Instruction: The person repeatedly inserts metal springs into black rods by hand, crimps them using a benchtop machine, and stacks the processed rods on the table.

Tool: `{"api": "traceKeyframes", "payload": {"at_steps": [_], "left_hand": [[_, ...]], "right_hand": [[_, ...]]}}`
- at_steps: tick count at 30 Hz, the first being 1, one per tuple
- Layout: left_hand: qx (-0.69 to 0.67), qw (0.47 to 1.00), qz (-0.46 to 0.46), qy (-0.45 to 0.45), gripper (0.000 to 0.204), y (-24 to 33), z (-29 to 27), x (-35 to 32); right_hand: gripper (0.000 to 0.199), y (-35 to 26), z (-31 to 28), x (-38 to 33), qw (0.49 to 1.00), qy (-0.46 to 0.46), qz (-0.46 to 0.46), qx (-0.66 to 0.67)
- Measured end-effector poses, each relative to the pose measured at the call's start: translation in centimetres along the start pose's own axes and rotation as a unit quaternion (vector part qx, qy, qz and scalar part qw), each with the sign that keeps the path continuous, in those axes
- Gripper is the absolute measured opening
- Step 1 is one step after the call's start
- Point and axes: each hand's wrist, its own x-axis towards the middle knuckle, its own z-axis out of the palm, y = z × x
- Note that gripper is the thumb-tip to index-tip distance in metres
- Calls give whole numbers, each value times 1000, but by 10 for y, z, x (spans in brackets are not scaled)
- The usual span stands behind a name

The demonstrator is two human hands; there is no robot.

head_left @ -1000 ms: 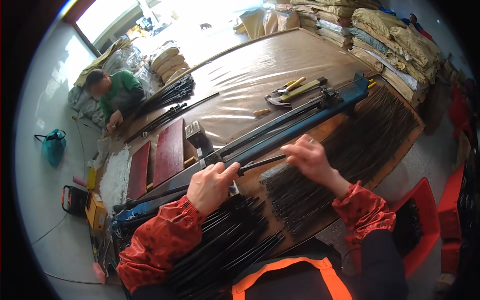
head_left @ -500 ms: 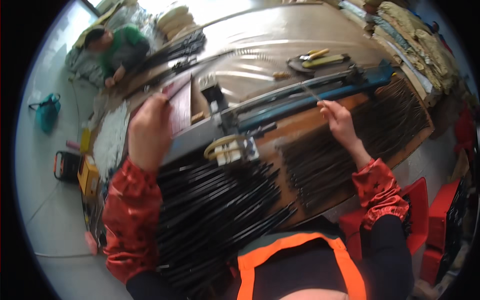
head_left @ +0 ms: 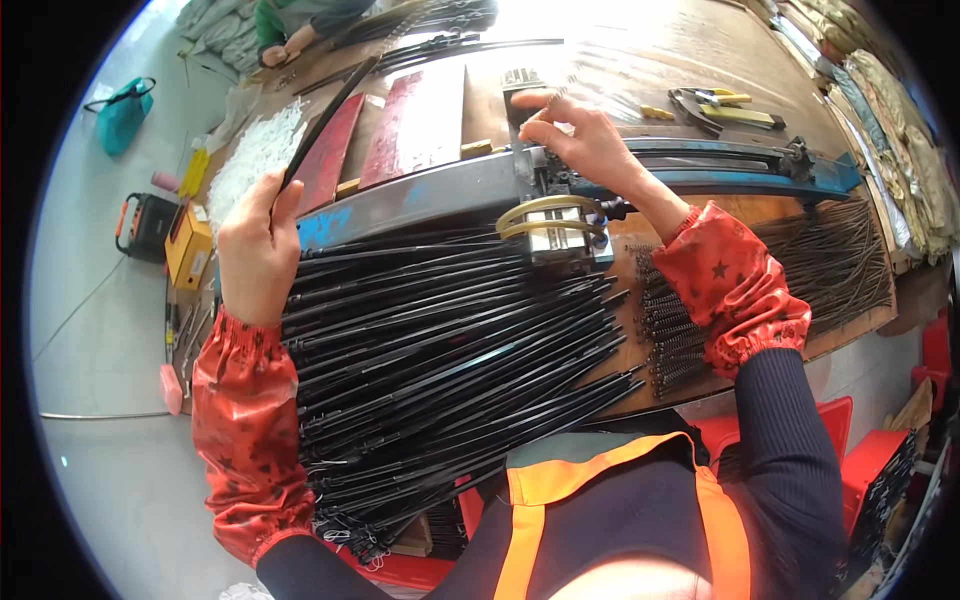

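Observation:
My left hand [head_left: 258,245] grips the near end of a long black rod [head_left: 328,118] that slants up and away over the bench. My right hand [head_left: 585,148] rests on top of the blue metal rail [head_left: 420,200], fingertips pinched at a small part by the metal clamp block with a yellow hose loop [head_left: 555,222]. A thick pile of black rods [head_left: 440,340] lies fanned across the bench between my arms. Both forearms wear red patterned sleeve covers.
A bundle of thin dark wires [head_left: 830,265] lies at the right. Red boards [head_left: 420,125], white scraps [head_left: 255,155], yellow-handled tools [head_left: 715,105], a yellow box [head_left: 188,245] and orange device [head_left: 145,225] stand at the left. A person in green [head_left: 300,25] crouches far back. Red crates [head_left: 880,470] sit lower right.
My head has tipped down and closer to the bench. My left hand swung out to the left with one black rod. My right hand moved from the wire bundle to the rail's clamp block.

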Motion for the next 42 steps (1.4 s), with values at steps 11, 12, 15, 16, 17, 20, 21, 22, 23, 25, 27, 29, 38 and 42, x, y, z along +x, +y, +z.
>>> {"api": "traceKeyframes", "payload": {"at_steps": [11,12,15,16,17,20,21,22,23,25,27,29,38,42], "left_hand": [[-21,1000,22,-5,22,-8,23,-10],[-20,1000,23,-6,22,-8,25,-9],[-3,999,38,0,21,-7,28,-7],[-21,1000,17,-13,21,-8,28,-7],[-38,999,-4,-25,21,-8,28,-7],[-14,999,32,-7,22,-14,29,-6],[-13,999,30,-9,22,-15,29,-8],[-12,1000,7,-26,23,-15,30,-10],[-12,999,-15,-42,23,-16,30,-12],[-7,999,5,-34,23,-17,36,-13],[-6,999,11,-36,22,-15,37,-13],[-4,999,13,-40,22,-13,37,-14],[18,998,56,-33,26,-48,34,-16],[7,990,42,-136,24,-33,59,-9]], "right_hand": [[22,22,16,15,976,-3,-156,-153],[23,21,19,17,972,-37,-157,-170],[23,11,18,27,955,-124,-146,-226],[21,6,18,29,937,-178,-136,-267],[21,11,21,33,931,-187,-155,-271],[21,21,23,27,973,-45,-153,-167],[21,22,21,26,983,-54,-121,-128],[21,23,19,24,983,-56,-121,-125],[20,23,17,21,978,-45,-134,-154],[19,25,16,20,971,-26,-154,-184],[20,20,18,27,974,-55,-150,-161],[18,8,21,31,955,-120,-186,-199],[11,73,-49,-15,888,36,-247,-387],[17,114,-149,-76,872,55,-143,-466]]}}
